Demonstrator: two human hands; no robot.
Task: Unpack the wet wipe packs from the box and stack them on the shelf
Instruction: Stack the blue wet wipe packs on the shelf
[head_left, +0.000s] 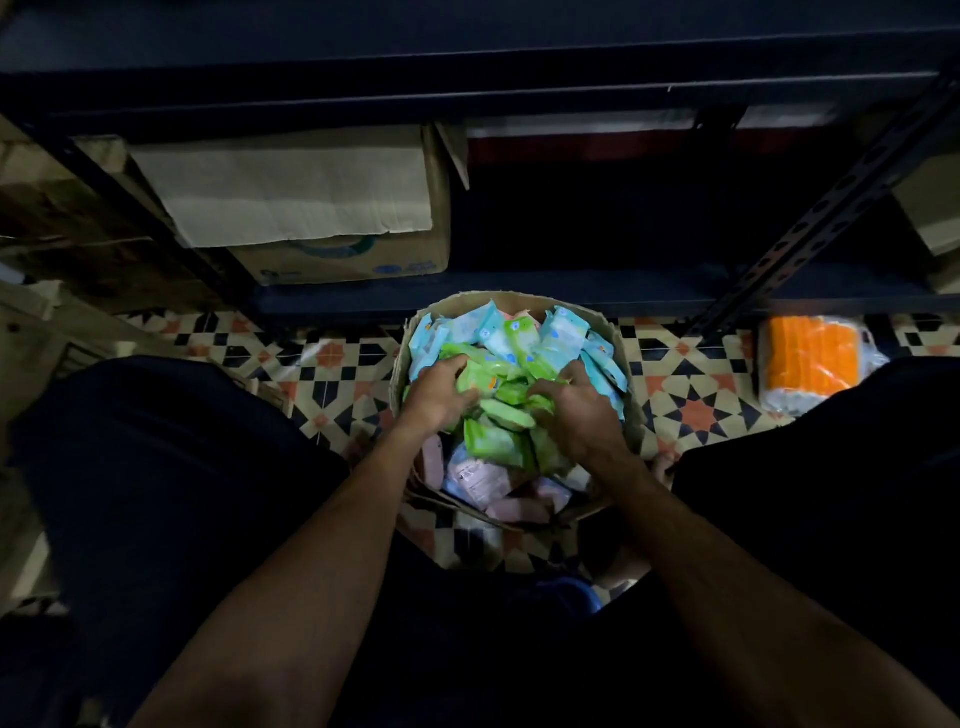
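Head view: left hand (440, 391), right hand (577, 413) clutch green packs (500, 441) in box (519, 298).

No word or number can be read in this dim view. The cardboard box (343, 262) carries blue printing and a round blue mark on its front, perhaps a brand logo, but its letters are blurred. The green packs (496, 441) show small blue and orange marks, and a pale pack (475, 480) bears fine print, all too small to read.
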